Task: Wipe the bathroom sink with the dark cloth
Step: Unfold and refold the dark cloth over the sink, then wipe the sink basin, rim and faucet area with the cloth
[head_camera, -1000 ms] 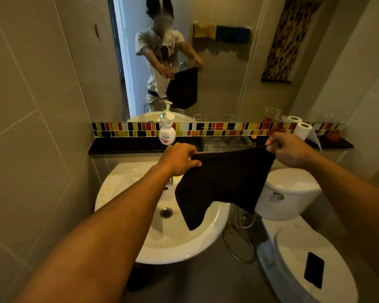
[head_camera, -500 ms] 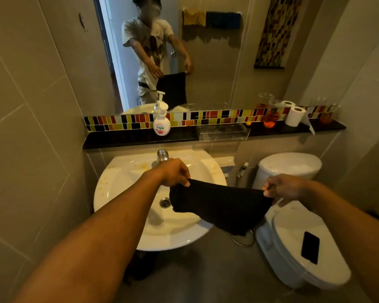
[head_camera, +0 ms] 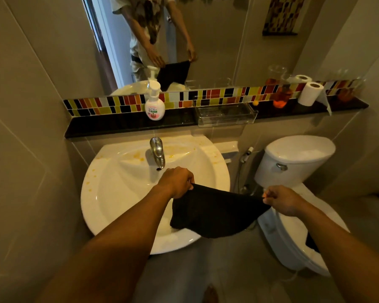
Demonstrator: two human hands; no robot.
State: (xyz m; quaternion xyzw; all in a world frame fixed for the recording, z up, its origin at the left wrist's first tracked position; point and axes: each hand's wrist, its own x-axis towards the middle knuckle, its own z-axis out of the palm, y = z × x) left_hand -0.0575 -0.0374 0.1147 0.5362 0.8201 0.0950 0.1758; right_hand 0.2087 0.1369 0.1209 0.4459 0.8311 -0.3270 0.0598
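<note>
Lowered since before, the dark cloth (head_camera: 214,212) now sags over the sink (head_camera: 118,189); left hand (head_camera: 177,182) and right hand (head_camera: 281,200) each pinch a top corner, fingers closed.

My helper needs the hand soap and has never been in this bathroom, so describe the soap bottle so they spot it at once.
Find the white sink; above it runs a dark ledge. The soap bottle stands there just above the faucet, the only white pump bottle with a pink label.
</note>
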